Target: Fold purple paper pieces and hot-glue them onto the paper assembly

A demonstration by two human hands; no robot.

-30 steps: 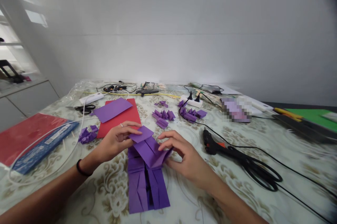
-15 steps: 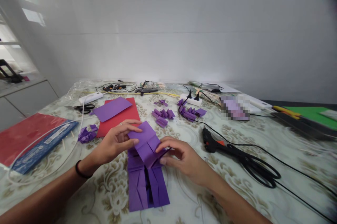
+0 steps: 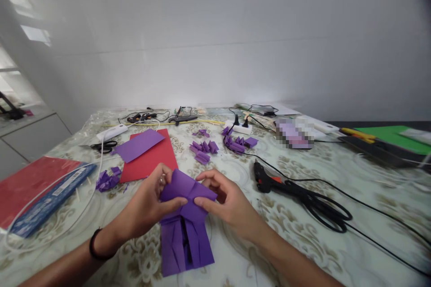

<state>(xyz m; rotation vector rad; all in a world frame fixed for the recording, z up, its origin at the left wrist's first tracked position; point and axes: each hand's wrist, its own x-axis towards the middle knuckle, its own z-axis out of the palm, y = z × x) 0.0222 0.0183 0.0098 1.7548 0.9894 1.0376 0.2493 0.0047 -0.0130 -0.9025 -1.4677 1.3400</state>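
Between my two hands is a creased piece of purple paper (image 3: 183,184), tilted up over the table. My left hand (image 3: 153,201) grips its left side, thumb pressed on the front and fingers behind. On the other side my right hand (image 3: 227,199) pinches the right part the same way, and the two thumbs nearly meet at the middle. Right below lies a larger folded purple paper piece (image 3: 173,249) with pleated flaps and a dark gap down its centre; the held paper overlaps its upper part. Whether the two pieces are joined, I cannot tell.
Beyond my hands are red paper (image 3: 148,159), a flat purple sheet (image 3: 139,144) and small folded purple pieces (image 3: 204,147). Crumpled purple paper (image 3: 108,179) and scissors (image 3: 104,146) lie left. A glue gun (image 3: 262,178) with black scissors (image 3: 316,204) and a trailing cord occupies the right.
The small purple paper has been turned and lowered toward me. Both thumbs have moved onto its front near the middle, and my left hand has shifted from its top edge to its side.
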